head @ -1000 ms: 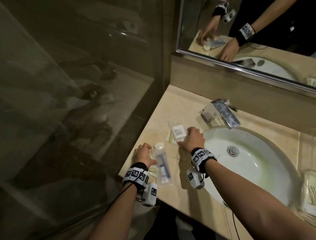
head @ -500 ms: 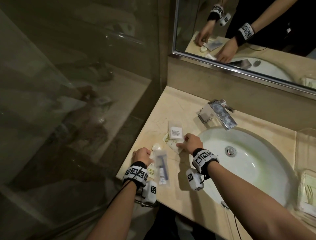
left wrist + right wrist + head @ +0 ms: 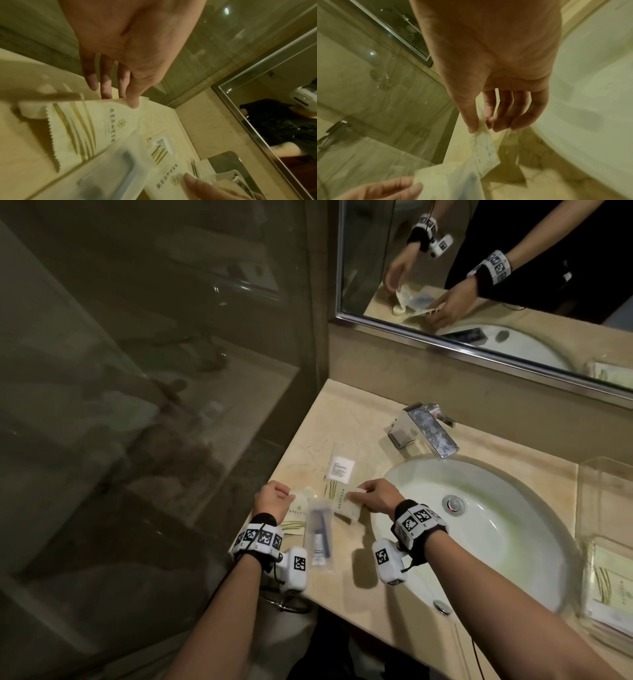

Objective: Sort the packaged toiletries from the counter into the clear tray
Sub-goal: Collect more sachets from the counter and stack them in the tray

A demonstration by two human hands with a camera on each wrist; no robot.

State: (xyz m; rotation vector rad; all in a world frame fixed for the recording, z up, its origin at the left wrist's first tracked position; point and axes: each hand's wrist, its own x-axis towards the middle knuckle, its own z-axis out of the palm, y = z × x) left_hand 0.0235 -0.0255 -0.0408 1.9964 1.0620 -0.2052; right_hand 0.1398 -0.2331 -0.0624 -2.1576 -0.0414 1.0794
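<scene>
On the beige counter [image 3: 342, 419] my left hand [image 3: 274, 499] pinches a corner of a cream striped packet [image 3: 82, 128] between thumb and fingers [image 3: 106, 93]. A clear toothbrush packet [image 3: 320, 534] lies blurred across it; whether the hand holds that too I cannot tell. My right hand [image 3: 371, 496] pinches a small cream packet [image 3: 485, 147] and holds it just off the counter. A white sachet [image 3: 340, 469] lies flat behind both hands. The clear tray [image 3: 606, 494] stands far right with packets inside.
The white sink [image 3: 479, 542] lies between my hands and the tray, with the chrome faucet [image 3: 428, 433] behind it. A glass shower wall [image 3: 137, 405] borders the counter's left edge. A mirror [image 3: 479, 268] hangs above. A small round white item [image 3: 307, 491] sits by the left hand.
My right hand left the white sachet, drew back to the cream packet beneath and pinched it. My left hand shifted at the packets' corner; the toothbrush packet keeps moving.
</scene>
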